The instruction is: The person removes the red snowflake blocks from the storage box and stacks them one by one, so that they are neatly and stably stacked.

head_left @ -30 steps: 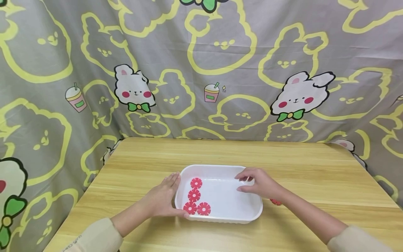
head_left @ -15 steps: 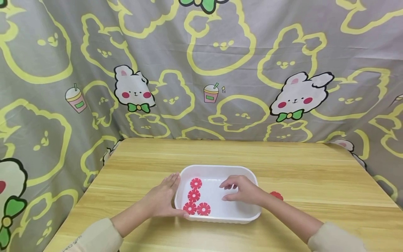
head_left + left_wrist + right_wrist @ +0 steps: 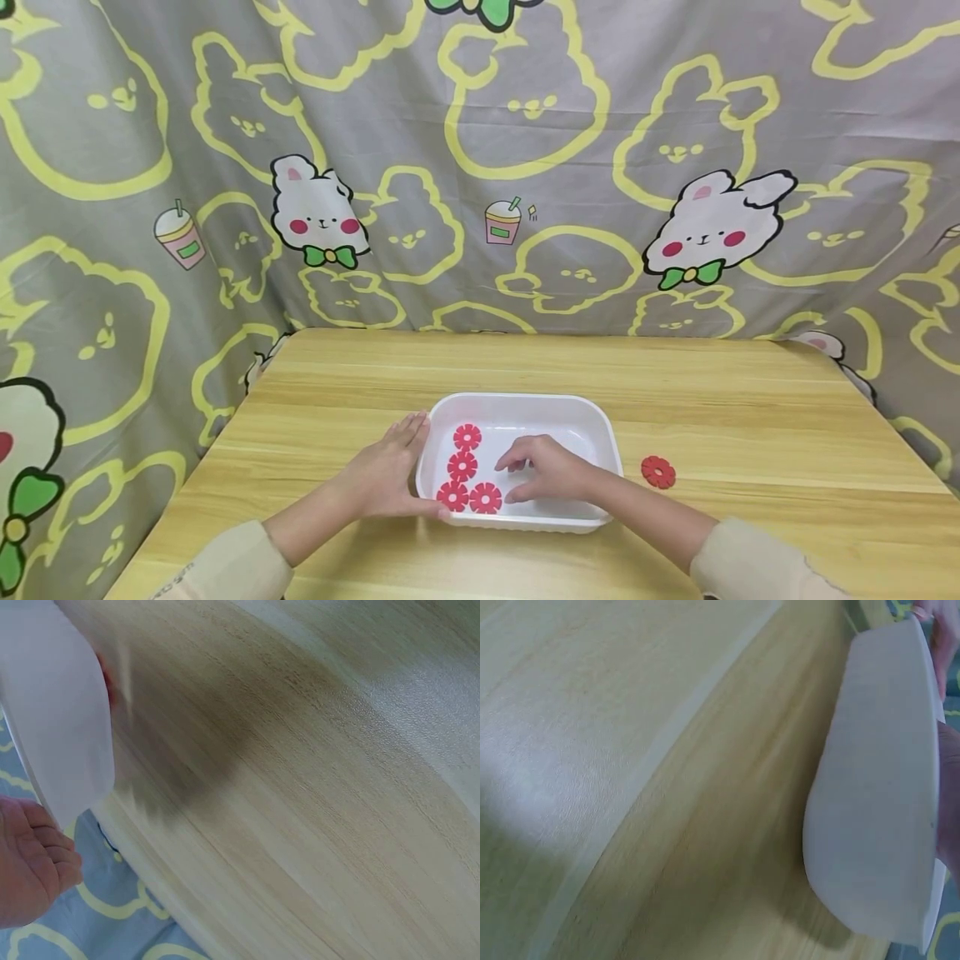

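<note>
A white plastic tray point(image 3: 570, 417) stands on the table. My left hand point(image 3: 382, 471) rests against its left side, fingers stretched along the wall and thumb at the front rim. Several flat red notched discs with a centre hole, such as this red disc point(image 3: 462, 466), lie at the left end of the tray floor. Inside the tray, my right hand point(image 3: 551, 471) hovers with thumb and forefinger apart, just right of the front red disc point(image 3: 485, 498). Nothing shows between its fingers. In the right wrist view the tray wall point(image 3: 877, 780) hides most of that hand.
One loose red disc point(image 3: 658, 472) lies on the wooden table point(image 3: 750, 417), right of the tray. A grey curtain point(image 3: 420, 167) with yellow animal outlines hangs behind the table and along its sides.
My right hand has moved left and lower across the tray towards the discs, bringing the loose disc on the table into full view. The left hand and tray have stayed put.
</note>
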Action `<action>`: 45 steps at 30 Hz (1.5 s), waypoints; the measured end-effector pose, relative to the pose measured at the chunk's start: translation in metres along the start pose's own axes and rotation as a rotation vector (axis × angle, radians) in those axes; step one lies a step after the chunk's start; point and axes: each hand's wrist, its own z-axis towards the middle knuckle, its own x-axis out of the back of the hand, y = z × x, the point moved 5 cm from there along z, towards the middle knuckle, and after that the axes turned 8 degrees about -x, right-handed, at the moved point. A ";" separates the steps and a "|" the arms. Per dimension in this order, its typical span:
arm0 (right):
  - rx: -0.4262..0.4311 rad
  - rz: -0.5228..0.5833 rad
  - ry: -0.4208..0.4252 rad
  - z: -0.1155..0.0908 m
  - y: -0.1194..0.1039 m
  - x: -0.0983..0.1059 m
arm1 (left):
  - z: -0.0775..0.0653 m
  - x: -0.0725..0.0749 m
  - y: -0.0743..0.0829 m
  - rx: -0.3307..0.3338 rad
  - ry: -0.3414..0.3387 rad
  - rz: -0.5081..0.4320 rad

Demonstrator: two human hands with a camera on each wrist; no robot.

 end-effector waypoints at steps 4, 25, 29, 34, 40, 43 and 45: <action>-0.006 -0.024 -0.025 0.004 -0.002 -0.008 | 0.000 0.000 0.001 -0.001 0.000 -0.001; -0.060 -0.095 -0.082 0.015 -0.001 -0.023 | 0.000 -0.002 0.001 -0.008 0.007 -0.017; -0.067 -0.097 -0.071 0.015 -0.002 -0.022 | 0.000 -0.001 0.001 -0.014 0.011 -0.011; -0.074 -0.118 -0.066 0.014 -0.002 -0.021 | 0.000 0.000 0.001 -0.012 0.007 -0.010; -0.050 -0.160 -0.051 0.011 0.000 -0.017 | 0.000 0.000 0.002 -0.015 0.009 -0.008; -0.040 -0.169 -0.040 0.008 0.001 -0.013 | 0.000 0.000 0.002 -0.016 0.008 -0.007; -0.032 -0.175 -0.032 0.006 0.001 -0.009 | 0.000 0.000 0.002 -0.012 0.002 -0.011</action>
